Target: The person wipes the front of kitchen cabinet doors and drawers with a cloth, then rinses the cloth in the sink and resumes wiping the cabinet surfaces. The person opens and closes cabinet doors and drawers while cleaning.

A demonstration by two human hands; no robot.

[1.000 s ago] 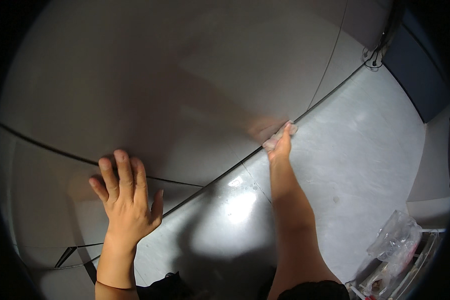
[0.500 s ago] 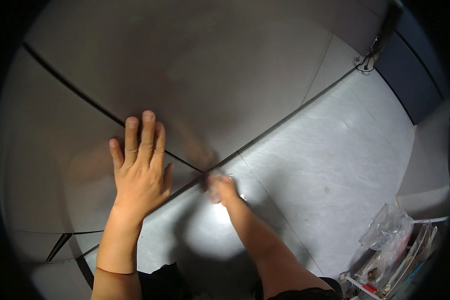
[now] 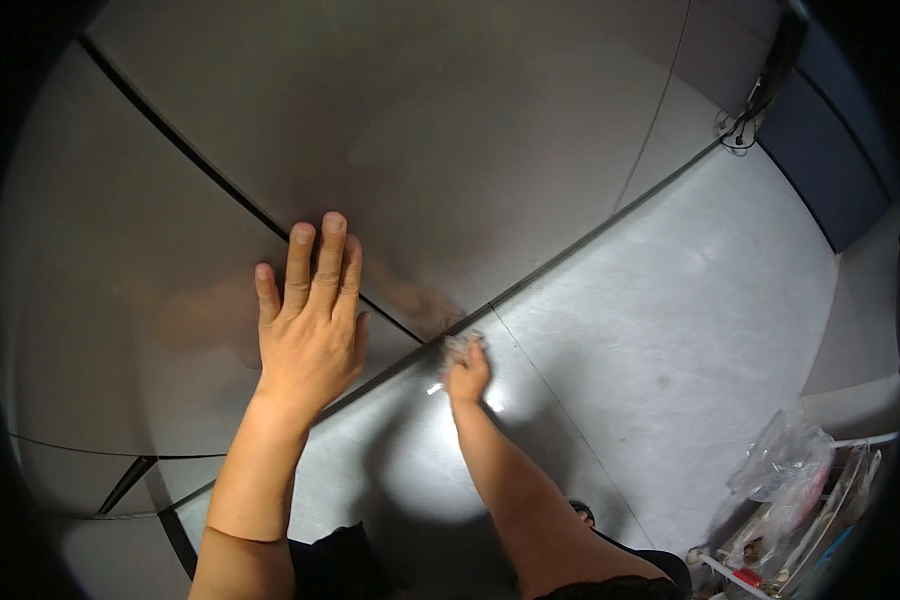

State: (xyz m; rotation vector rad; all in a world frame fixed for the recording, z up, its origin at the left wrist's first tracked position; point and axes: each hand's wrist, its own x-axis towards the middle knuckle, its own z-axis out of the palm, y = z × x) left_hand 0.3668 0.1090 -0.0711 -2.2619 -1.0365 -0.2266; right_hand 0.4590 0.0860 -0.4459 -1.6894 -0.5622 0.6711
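Note:
My left hand (image 3: pixel 312 335) lies flat on a glossy grey cabinet front (image 3: pixel 410 150), fingers spread and pointing up. Its fingertips reach the dark vertical gap (image 3: pixel 185 140) between two panels. Lower down, where the front meets the floor, my right hand (image 3: pixel 467 378) is closed around a crumpled greyish cloth (image 3: pixel 460 348). The cloth is close to the black bottom edge (image 3: pixel 370 385) of the cabinet; whether it touches that edge I cannot tell. Blur hides part of the cloth and the fingertips. Both hands are mirrored faintly in the panels.
Pale grey floor tiles (image 3: pixel 660 320) stretch to the right. Loose cables (image 3: pixel 738 135) hang at the far right corner, beside a dark blue panel (image 3: pixel 820 160). At the lower right stands a rack (image 3: pixel 740 575) with clear plastic bags (image 3: pixel 782 460). Part of a dark shoe (image 3: pixel 582 512) shows near my right arm.
The whole view has shifted, so cabinet and hands appear farther right. My right hand, with the cloth, has moved slightly right along the bottom edge. My left hand stays flat on the panel.

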